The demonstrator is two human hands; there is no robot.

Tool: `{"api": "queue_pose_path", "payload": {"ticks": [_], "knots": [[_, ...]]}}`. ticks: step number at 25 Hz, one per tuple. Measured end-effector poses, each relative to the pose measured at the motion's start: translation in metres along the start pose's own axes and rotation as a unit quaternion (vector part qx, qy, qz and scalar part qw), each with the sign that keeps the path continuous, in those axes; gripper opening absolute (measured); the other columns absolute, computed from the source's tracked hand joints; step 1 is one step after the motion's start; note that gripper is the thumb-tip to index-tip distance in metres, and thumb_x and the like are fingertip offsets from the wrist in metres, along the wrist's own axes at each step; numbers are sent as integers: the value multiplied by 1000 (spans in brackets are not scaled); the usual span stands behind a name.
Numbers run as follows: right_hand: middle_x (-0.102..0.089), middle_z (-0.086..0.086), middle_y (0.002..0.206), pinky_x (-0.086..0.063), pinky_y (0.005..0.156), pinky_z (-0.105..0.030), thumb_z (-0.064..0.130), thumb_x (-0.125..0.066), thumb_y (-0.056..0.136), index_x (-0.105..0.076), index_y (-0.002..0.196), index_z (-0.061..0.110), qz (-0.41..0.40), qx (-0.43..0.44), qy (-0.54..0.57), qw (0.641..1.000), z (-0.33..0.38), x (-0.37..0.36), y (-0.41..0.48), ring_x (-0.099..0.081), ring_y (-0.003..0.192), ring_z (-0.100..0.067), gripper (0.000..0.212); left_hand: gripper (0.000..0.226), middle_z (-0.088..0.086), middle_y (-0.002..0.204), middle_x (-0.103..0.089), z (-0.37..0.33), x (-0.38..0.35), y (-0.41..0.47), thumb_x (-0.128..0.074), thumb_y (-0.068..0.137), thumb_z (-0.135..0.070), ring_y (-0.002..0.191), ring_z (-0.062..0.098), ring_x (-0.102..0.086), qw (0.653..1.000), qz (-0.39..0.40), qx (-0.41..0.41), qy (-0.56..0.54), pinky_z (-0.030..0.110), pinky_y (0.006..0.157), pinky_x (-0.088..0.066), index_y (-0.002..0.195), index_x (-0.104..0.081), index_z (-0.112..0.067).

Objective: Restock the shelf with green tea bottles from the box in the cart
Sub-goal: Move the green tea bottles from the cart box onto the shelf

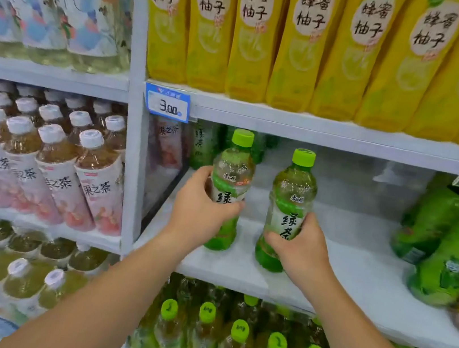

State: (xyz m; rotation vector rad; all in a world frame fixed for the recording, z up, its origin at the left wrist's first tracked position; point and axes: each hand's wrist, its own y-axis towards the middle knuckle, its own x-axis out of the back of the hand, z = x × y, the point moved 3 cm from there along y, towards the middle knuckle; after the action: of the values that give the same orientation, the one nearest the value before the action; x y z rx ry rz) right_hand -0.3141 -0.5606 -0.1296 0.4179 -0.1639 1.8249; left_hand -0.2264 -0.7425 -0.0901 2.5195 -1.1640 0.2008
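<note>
2 green tea bottles are held upright over the white shelf board point(357, 267), below-right of the 3.00 price tag point(167, 102). the left bottle point(232, 174) — nearer the tag — is gripped at mid-label by the left hand point(202, 208), fingers curled round it. the right bottle point(292, 195), further right of the tag, is clamped low on its label by the right hand point(301, 244). a gap is seen between the bottles — base contact with the board cannot be told.

One view only, your head camera, wide-angle, facing forward and slightly down, in close on the shelf point(357, 267), your left hand point(201, 211) and right hand point(304, 244) mid-frame, frame edges bowing outward
</note>
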Motion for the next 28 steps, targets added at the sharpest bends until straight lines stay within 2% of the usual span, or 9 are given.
{"api": "queue_pose_path", "payload": {"ticks": [6, 9, 11, 13, 16, 18, 20, 24, 28], "knots": [[-58, 20, 94, -40, 59, -15, 27, -86, 71, -45, 92, 41, 3, 66, -26, 997, -18, -11, 16, -56, 83, 7, 48, 47, -14, 98, -74, 33, -14, 11, -89, 73, -23, 88, 1, -69, 997, -27, -57, -42, 44, 85, -60, 110, -63, -32], [-59, 27, 104, -41, 68, -10, 41, -87, 69, -45, 102, 50, 31, 96, -43, 994, -30, -3, 5, -56, 94, 13, 54, 61, -25, 103, -70, 47, -7, 8, -93, 67, -35, 92, -9, -65, 997, 15, -73, -17, 29, 81, -58, 116, -57, -42], [-60, 32, 106, -44, 66, -7, 47, -84, 71, -47, 105, 52, 33, 111, -73, 991, -40, 3, 0, -54, 96, 21, 51, 68, -29, 105, -67, 63, -2, 4, -94, 64, -39, 96, -10, -62, 994, 66, -68, 48, 17, 76, -53, 119, -55, -49], [-65, 35, 104, -46, 66, -3, 47, -82, 75, -54, 103, 49, 31, 132, -92, 987, -47, 3, 2, -58, 93, 20, 40, 56, -26, 99, -69, 77, 0, 2, -92, 67, -36, 90, -7, -65, 991, 67, -69, 90, 10, 67, -51, 113, -61, -46], [-66, 36, 102, -52, 75, -15, 40, -82, 77, -61, 103, 43, 29, 148, -82, 985, -49, -7, 18, -65, 91, 10, 34, 47, -23, 89, -71, 86, -1, 8, -93, 66, -39, 83, -13, -63, 989, 31, -75, 124, 6, 62, -49, 103, -63, -42], [-68, 33, 99, -54, 76, -18, 38, -81, 79, -61, 104, 44, 27, 147, -82, 985, -48, -15, 34, -65, 91, 11, 32, 48, -22, 89, -70, 87, -3, 20, -94, 66, -38, 81, -13, -63, 988, 35, -69, 133, 9, 63, -51, 99, -59, -39], [-69, 30, 96, -51, 74, -14, 39, -80, 81, -59, 102, 45, 29, 143, -94, 985, -47, -24, 57, -63, 89, 13, 30, 46, -20, 91, -70, 87, -7, 40, -94, 67, -34, 80, -9, -65, 988, 45, -62, 133, 13, 68, -53, 98, -60, -36], [-67, 24, 100, -47, 72, -12, 36, -79, 83, -57, 106, 40, 22, 137, -92, 986, -43, -41, 106, -63, 89, 8, 32, 44, -9, 95, -75, 92, -18, 86, -93, 69, -22, 85, 7, -71, 992, 29, -48, 112, 34, 79, -61, 105, -69, -18], [-67, 11, 104, -50, 84, -28, 31, -78, 85, -56, 111, 30, 11, 119, -87, 989, -43, -63, 158, -65, 97, -12, 34, 40, 1, 94, -78, 108, -32, 126, -93, 70, -15, 87, 17, -74, 996, 2, -31, 84, 41, 85, -60, 106, -75, -10]]}}
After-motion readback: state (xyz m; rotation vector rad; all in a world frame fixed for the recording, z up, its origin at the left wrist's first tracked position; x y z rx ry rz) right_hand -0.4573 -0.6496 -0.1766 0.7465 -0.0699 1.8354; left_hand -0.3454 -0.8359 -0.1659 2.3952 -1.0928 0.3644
